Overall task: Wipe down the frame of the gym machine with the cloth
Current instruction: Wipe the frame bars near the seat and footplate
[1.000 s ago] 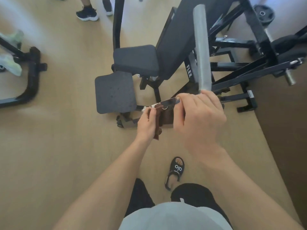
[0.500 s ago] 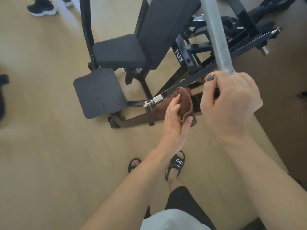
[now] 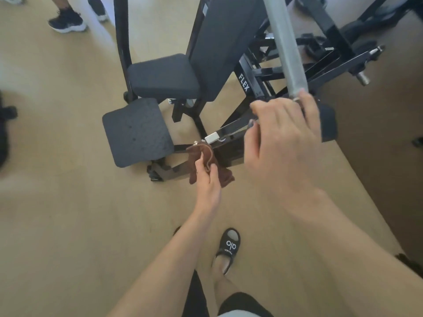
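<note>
Bright soft daylight, slight motion blur, wide-angle bending at edges.

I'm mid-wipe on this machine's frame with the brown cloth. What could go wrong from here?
1. The left hand only pinches the brown cloth at a fold, so it could slip out on a firm stroke.
2. The cloth hangs beside the metal clip at the bar's end and might snag there.
3. The right hand rests where the grey handle meets the frame; if that arm pivots, fingers could be pinched.
</note>
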Available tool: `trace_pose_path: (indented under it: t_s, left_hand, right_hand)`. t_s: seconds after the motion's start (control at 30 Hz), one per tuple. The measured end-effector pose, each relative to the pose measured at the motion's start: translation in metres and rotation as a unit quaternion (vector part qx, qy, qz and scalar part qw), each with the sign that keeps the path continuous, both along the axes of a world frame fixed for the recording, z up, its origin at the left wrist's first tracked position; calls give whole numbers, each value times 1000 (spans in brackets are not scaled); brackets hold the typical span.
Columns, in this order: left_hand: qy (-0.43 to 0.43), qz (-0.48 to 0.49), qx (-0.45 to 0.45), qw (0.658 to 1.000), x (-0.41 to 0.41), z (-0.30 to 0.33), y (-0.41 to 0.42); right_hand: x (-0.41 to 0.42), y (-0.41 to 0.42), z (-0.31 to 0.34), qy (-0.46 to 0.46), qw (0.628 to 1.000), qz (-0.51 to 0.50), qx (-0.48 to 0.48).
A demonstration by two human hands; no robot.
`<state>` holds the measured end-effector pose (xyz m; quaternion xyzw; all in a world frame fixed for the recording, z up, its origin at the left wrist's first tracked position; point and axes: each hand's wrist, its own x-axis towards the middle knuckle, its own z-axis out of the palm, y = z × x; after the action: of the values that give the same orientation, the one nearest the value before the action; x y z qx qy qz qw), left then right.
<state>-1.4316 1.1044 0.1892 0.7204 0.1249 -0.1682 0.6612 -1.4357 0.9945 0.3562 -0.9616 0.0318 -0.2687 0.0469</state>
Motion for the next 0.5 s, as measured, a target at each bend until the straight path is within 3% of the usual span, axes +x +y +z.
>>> trace_pose_path:
  t_s: [0.1, 0.2, 0.27, 0.4, 0.5]
  left_hand:
    - [-63, 0, -48, 997, -6, 14, -14]
    - [-118, -15, -42, 992, -6, 9, -10]
    - [-119, -12, -44, 992, -2, -12, 0]
    - [-82, 20, -65, 994, 13, -73, 24]
    - [-68, 27, -79, 994, 13, -109, 36]
  right_hand:
    - [4, 24, -29, 65, 996, 61, 15]
    - [18, 29, -60, 174, 983, 37, -44]
    - [22, 32, -78, 216, 972, 37, -86]
    - [28, 46, -118, 212, 967, 49, -132]
    - [26, 66, -163, 304, 926, 68, -215]
